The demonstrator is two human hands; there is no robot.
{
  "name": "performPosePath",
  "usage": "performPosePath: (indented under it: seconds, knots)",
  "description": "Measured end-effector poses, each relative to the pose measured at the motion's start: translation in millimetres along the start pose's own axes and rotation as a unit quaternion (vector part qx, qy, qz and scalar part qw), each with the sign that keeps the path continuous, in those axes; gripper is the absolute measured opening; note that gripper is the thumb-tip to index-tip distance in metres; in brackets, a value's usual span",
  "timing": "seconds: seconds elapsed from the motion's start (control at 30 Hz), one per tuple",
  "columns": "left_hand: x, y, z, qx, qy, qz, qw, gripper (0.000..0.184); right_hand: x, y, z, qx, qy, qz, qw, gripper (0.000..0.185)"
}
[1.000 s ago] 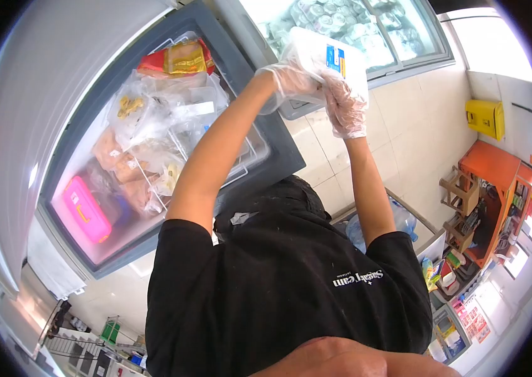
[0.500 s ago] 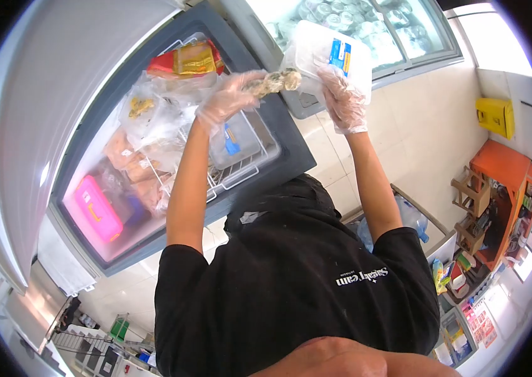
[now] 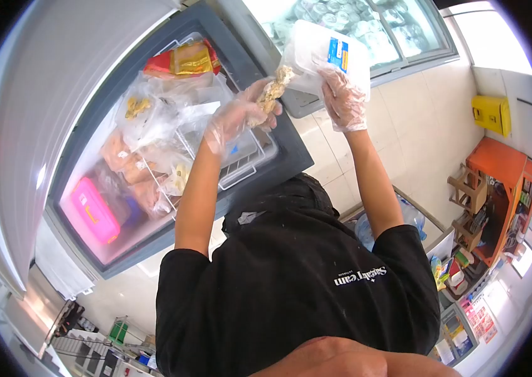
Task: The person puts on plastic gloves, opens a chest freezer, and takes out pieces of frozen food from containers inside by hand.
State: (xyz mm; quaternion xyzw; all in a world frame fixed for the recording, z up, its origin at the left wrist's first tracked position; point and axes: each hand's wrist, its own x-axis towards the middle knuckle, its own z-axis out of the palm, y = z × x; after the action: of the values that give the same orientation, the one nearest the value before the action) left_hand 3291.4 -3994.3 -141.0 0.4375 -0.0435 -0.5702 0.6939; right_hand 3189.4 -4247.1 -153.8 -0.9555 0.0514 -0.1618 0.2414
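Observation:
My left hand (image 3: 238, 118), in a clear plastic glove, is closed around a lumpy, pale brown, breaded-looking food piece (image 3: 272, 93). It is above the right-hand side of an open chest freezer (image 3: 278, 135). The food's upper end is close to a white translucent plastic tub (image 3: 307, 53) with a blue and yellow label; whether they touch I cannot tell. Gloved as well, my right hand (image 3: 343, 100) grips the tub by its near side, tilted outside the freezer. Below my left hand, a lidded clear container (image 3: 250, 147) is partly hidden in a wire basket (image 3: 239, 176).
Inside the freezer are a red and gold packet (image 3: 190, 61), plastic bags of food (image 3: 143, 122) and a pink box (image 3: 92, 210). A glass-topped freezer (image 3: 398, 63) stands beyond the tub. At right are a yellow bin (image 3: 492, 115) and orange shelf unit (image 3: 498, 163).
The food piece has swung from nearly level to more upright as my left hand turned and shifted right. The tub and my right hand have barely moved.

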Motion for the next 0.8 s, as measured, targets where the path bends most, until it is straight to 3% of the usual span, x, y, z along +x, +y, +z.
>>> performPosePath:
  seconds: [0.07,0.17,0.27,0.37,0.47,0.57,0.67,0.77,0.8]
  knots:
    - [1.0,-3.6,10.9,0.063,0.053,0.012,0.996,0.076,5.5,-2.8,-9.9,-0.010,-0.020,0.000,1.000,0.029]
    - [17.6,-10.4,6.3,0.254,0.091,0.123,0.955,0.073,8.7,-10.3,-12.4,0.010,-0.029,0.019,0.999,0.032]
    - [30.8,-5.3,21.6,0.481,0.178,0.190,0.837,0.065,5.8,-3.0,-1.2,0.019,-0.035,0.029,0.999,0.032]
    - [46.2,3.6,42.6,0.637,0.239,0.115,0.723,0.066,3.2,-1.8,3.0,-0.004,-0.033,0.010,0.999,0.032]
    - [57.5,0.4,49.6,0.656,0.248,0.129,0.701,0.061,4.5,-5.1,5.9,0.027,0.023,-0.034,0.999,0.031]
    - [56.8,3.1,61.3,0.686,0.294,0.115,0.656,0.054,4.6,-2.4,7.7,-0.001,-0.016,-0.009,1.000,0.029]
    - [56.1,3.8,58.5,0.680,0.296,0.152,0.654,0.041,6.3,-2.3,10.3,-0.005,-0.018,-0.030,0.999,0.029]
    - [69.1,-1.4,44.3,0.705,0.263,0.150,0.641,0.036,8.3,-12.9,6.6,-0.046,-0.074,0.011,0.996,0.030]
    - [70.3,-4.3,40.2,0.691,0.259,0.147,0.659,0.034,9.0,-11.2,9.1,-0.061,-0.083,0.001,0.995,0.031]
